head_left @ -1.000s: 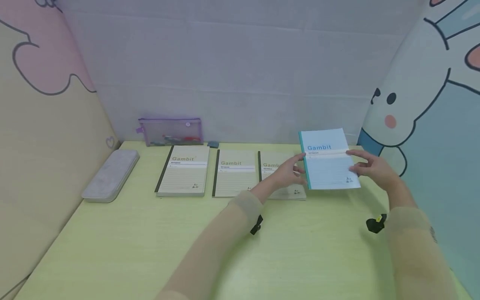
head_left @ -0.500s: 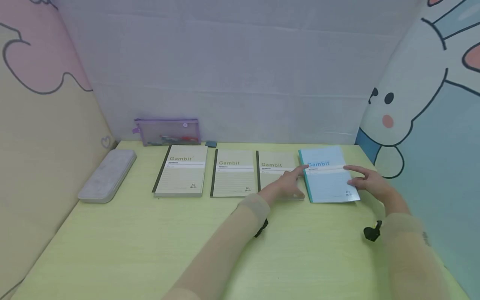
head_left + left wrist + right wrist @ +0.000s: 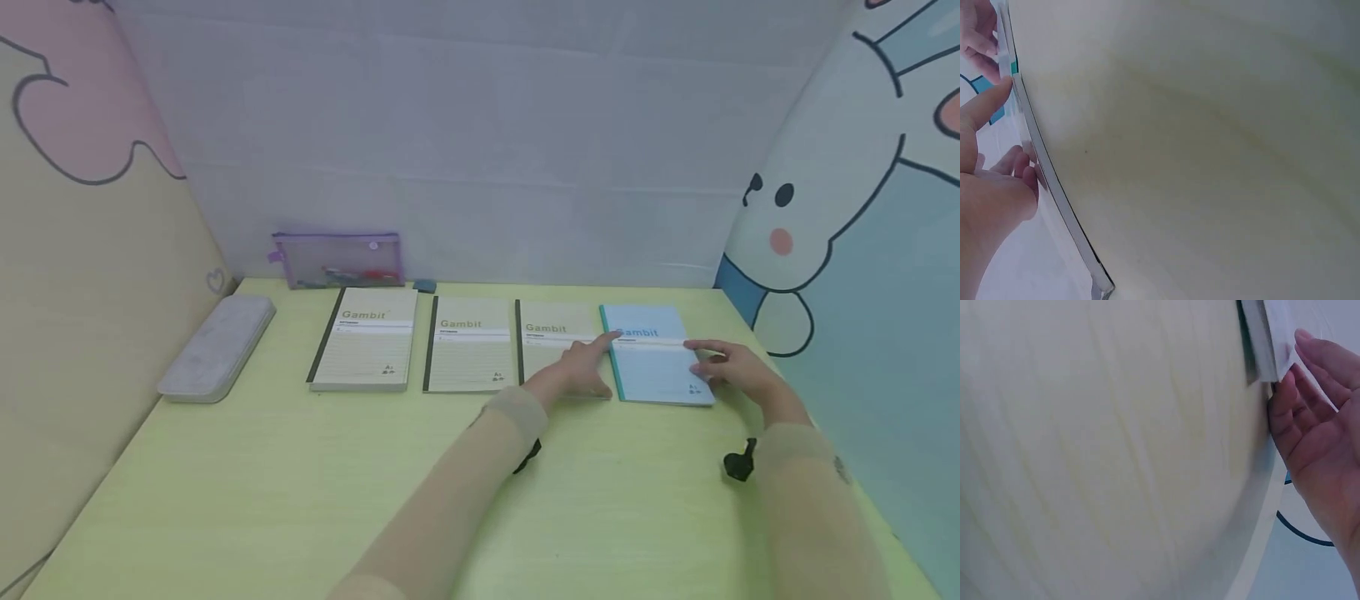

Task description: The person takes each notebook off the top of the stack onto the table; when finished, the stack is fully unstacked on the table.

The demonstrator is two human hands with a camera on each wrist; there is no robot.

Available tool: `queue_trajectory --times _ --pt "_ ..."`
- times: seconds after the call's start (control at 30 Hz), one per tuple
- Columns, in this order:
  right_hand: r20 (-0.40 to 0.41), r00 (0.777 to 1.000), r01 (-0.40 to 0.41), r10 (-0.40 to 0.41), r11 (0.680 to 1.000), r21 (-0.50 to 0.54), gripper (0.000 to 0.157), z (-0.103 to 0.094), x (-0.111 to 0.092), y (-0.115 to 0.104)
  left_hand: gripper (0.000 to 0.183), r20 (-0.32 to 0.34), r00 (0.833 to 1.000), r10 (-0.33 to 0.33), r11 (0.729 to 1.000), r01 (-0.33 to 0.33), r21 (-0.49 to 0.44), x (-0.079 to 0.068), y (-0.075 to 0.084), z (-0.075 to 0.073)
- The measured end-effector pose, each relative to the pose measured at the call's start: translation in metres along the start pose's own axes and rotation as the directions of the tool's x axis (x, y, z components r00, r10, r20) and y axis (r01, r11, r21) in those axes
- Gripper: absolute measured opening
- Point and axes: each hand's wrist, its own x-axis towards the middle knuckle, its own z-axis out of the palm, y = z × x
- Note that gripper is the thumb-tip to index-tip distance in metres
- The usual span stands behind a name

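A blue notebook (image 3: pixel 654 371) with a teal spine lies at the right end of a row of notebooks. My right hand (image 3: pixel 737 372) is at its right edge; in the right wrist view the thumb (image 3: pixel 1316 347) is over the cover and the curled fingers (image 3: pixel 1285 403) are at the corner edge, pinching it. My left hand (image 3: pixel 581 367) lies over the neighbouring cream notebook (image 3: pixel 555 317), its index finger stretched to the blue notebook's spine. In the left wrist view that index finger (image 3: pixel 991 103) reaches the teal edge, while the other fingers bend loosely.
Another cream notebook (image 3: pixel 468 358) and a thicker cream notebook or stack (image 3: pixel 367 350) continue the row leftward. A grey case (image 3: pixel 217 350) lies at the far left. Behind stand a purple mesh pencil pouch (image 3: pixel 337 260) and a small blue-grey block (image 3: pixel 424 286), against the back wall.
The blue notebook has come down from a raised, tilted position onto the table beside the cream ones and straightened. Both hands lowered with it, staying at its two sides.
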Motion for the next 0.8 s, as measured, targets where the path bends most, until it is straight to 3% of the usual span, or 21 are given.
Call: queue_trajectory --times 0.17,0.33,0.53,0.8 --pt "-0.039 0.999 0.032 -0.037 0.994 -0.109 0.072 -0.007 0.0 -0.017 0.107 -0.015 0.998 0.068 0.998 -0.068 0.007 -0.003 -0.001 -0.006" --pt "-0.05 0.991 0.114 -0.122 0.985 -0.128 0.069 -0.016 -0.007 -0.046 0.1 -0.006 0.992 0.127 0.992 -0.127 0.023 -0.011 -0.001 -0.024" --pt "-0.059 0.979 0.184 -0.193 0.975 -0.124 0.073 -0.021 -0.011 -0.088 0.093 -0.009 0.988 0.156 0.988 -0.156 0.004 -0.03 0.0 -0.061" --pt "-0.132 0.964 0.208 -0.23 0.965 -0.16 0.079 -0.014 -0.012 -0.148 0.085 -0.032 0.987 0.157 0.988 -0.156 0.012 -0.065 -0.008 -0.117"
